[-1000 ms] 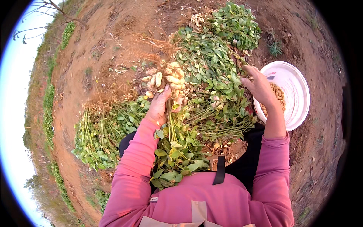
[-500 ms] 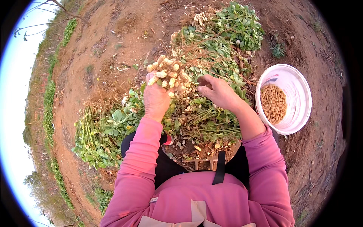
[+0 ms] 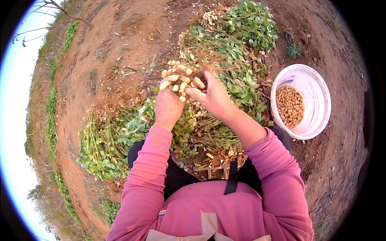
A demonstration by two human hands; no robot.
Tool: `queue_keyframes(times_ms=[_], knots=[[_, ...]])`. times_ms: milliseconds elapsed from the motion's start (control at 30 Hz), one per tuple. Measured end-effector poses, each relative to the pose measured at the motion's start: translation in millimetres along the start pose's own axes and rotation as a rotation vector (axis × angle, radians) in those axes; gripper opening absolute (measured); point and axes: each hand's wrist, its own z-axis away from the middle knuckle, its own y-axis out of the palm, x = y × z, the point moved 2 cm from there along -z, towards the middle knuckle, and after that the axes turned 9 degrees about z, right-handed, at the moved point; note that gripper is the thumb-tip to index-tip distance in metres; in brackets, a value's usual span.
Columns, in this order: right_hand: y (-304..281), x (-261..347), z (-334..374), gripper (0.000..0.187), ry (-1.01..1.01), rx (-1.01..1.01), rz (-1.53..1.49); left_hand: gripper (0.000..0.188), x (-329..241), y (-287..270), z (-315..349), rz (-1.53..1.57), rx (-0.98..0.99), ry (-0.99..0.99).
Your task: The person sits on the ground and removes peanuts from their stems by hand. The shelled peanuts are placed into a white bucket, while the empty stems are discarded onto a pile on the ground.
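A cluster of pale peanuts (image 3: 181,77), still on their thin brown roots, is held up in front of me. My left hand (image 3: 168,106) is closed around the bunch from below and left. At its right side my right hand (image 3: 214,96) has thumb and fingers curled about a peanut (image 3: 198,82) at the cluster's edge. Part of the grip is hidden behind the peanuts and fingers. Beneath both hands lie pulled peanut plants (image 3: 217,128) with green leaves and stems.
On my right stands a white bucket (image 3: 317,108), partly filled with picked peanuts (image 3: 289,106). More peanut plants lie in heaps at the left (image 3: 104,140) and far right (image 3: 257,26). Brown soil (image 3: 116,52) surrounds them, and my knees flank the near plants.
My right hand has moved left, from beside the bunch to its right edge, and its fingers have closed on a peanut there. The left hand keeps hold of the cluster.
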Motion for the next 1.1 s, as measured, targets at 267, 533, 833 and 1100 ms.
queue_keyframes(times_ms=[267, 533, 833, 1100], knots=[[3, 2, 1, 0.060, 0.004, 0.057, 0.058, 0.041, 9, 0, -3, -0.033, 0.091, -0.088], [2, 4, 1, 0.042, -0.077, 0.072, -0.223, 0.036, 9, -3, -2, 0.141, 0.094, 0.021], [12, -7, -1, 0.048, 0.137, -0.092, -0.430, 0.043, -11, 4, -2, 0.293, 0.229, 0.008], [-1, -6, -5, 0.056, 0.303, -0.061, -0.245, 0.042, -10, 10, 1, 0.244, 0.201, 0.100]])
